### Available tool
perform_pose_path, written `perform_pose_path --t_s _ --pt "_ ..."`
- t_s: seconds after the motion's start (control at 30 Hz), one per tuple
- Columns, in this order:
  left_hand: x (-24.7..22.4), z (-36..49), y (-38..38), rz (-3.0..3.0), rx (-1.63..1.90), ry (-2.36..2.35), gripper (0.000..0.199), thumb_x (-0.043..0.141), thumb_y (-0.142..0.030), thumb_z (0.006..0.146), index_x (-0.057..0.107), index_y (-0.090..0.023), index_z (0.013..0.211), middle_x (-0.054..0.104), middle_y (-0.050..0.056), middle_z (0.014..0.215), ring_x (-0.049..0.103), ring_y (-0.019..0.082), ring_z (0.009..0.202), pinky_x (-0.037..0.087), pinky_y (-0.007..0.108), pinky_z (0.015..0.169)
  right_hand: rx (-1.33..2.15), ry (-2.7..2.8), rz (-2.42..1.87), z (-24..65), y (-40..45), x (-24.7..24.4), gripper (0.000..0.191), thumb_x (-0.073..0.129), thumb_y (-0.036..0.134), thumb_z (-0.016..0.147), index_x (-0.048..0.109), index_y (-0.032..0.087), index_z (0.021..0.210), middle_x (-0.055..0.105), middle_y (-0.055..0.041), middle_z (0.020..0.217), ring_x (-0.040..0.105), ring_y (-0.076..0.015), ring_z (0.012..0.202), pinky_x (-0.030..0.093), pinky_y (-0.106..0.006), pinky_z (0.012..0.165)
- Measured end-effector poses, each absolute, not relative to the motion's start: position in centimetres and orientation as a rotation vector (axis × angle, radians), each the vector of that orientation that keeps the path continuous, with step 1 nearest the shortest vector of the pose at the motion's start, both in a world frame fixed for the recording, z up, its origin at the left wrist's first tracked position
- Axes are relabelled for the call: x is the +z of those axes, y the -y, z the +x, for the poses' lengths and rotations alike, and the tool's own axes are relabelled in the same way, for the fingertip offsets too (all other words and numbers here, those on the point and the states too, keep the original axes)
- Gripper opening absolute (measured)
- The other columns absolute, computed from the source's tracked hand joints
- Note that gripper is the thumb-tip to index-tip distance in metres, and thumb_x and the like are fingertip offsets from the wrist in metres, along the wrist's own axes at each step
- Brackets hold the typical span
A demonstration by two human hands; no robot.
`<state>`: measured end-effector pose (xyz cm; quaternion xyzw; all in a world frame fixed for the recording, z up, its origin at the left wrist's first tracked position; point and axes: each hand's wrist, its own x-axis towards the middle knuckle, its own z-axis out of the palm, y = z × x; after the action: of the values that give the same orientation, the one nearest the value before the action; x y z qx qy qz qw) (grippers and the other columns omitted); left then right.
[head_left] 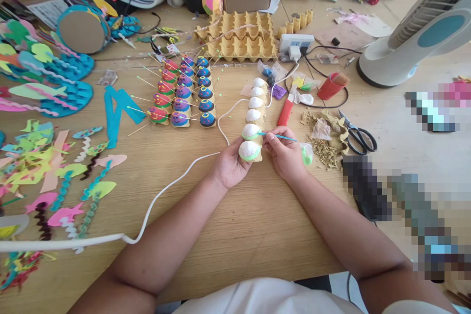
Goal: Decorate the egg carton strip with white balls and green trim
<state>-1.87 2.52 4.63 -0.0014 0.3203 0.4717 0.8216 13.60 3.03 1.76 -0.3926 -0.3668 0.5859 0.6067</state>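
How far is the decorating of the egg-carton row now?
Done: three rows of painted carton caterpillars stand finished on the table. In hand: the left hand steadies the white carton row; the right hand works a blue tool at the green band of its second bump. Left: the farther bumps look plain white.

Painted eggs (184,92) in three rows on worktop (243,225), egg trays (239,34) behind. Fan (415,34) far right; scissors (358,136) near red cup (332,86). Paper fish (40,91) and foam shapes (66,176) at left. White cable (162,191) across middle.
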Motion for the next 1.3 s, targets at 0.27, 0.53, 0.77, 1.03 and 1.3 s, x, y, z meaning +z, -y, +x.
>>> perform_pose_path --t_s 0.27,0.53,0.77,1.03,1.3 --pt "4.58 -1.96 -2.52 -0.001 0.991 -0.670 0.042 0.036 -0.016 0.111 0.061 -0.013 0.144 0.079 0.003 0.086 0.073 0.009 0.064 0.056 0.013 0.053 1.366 0.817 -0.904 13.57 -2.95 1.81 0.037 0.093 0.047 0.074 0.065 0.025 0.083 0.073 0.0065 0.073 0.064 -0.0092 0.068 0.053 -0.024 0.069" --pt "4.44 -1.91 -2.59 -0.020 1.010 -0.665 0.041 0.034 -0.015 0.111 0.064 -0.011 0.140 0.078 0.003 0.081 0.071 0.009 0.061 0.054 0.013 0.050 1.468 0.764 -0.850 13.59 -2.99 2.13 0.036 0.096 0.044 0.070 0.068 0.024 0.081 0.073 0.0053 0.074 0.064 -0.0090 0.069 0.053 -0.022 0.067" --pt "4.56 -1.80 -2.54 0.003 0.999 -0.638 0.043 0.033 -0.015 0.111 0.063 -0.010 0.142 0.078 0.004 0.080 0.071 0.010 0.061 0.055 0.013 0.051 1.447 0.744 -0.847 13.49 -3.06 2.13 0.037 0.097 0.044 0.070 0.068 0.024 0.081 0.073 0.0059 0.071 0.065 -0.0089 0.069 0.052 -0.021 0.066" --pt "4.73 -1.76 -2.46 0.014 0.987 -0.639 0.044 0.033 -0.015 0.110 0.061 -0.013 0.145 0.078 0.003 0.081 0.072 0.010 0.062 0.056 0.014 0.053 1.438 0.725 -0.868 13.52 -3.06 2.06 0.037 0.096 0.043 0.070 0.066 0.024 0.082 0.071 0.0063 0.071 0.064 -0.0086 0.068 0.053 -0.021 0.065" --pt "4.63 -1.76 -2.44 0.028 0.991 -0.623 0.043 0.032 -0.014 0.111 0.064 -0.009 0.139 0.079 0.005 0.083 0.074 0.011 0.063 0.057 0.015 0.052 1.449 0.746 -0.878 13.68 -3.08 2.03 0.036 0.094 0.044 0.073 0.065 0.025 0.082 0.073 0.0053 0.073 0.065 -0.0093 0.069 0.053 -0.022 0.066"
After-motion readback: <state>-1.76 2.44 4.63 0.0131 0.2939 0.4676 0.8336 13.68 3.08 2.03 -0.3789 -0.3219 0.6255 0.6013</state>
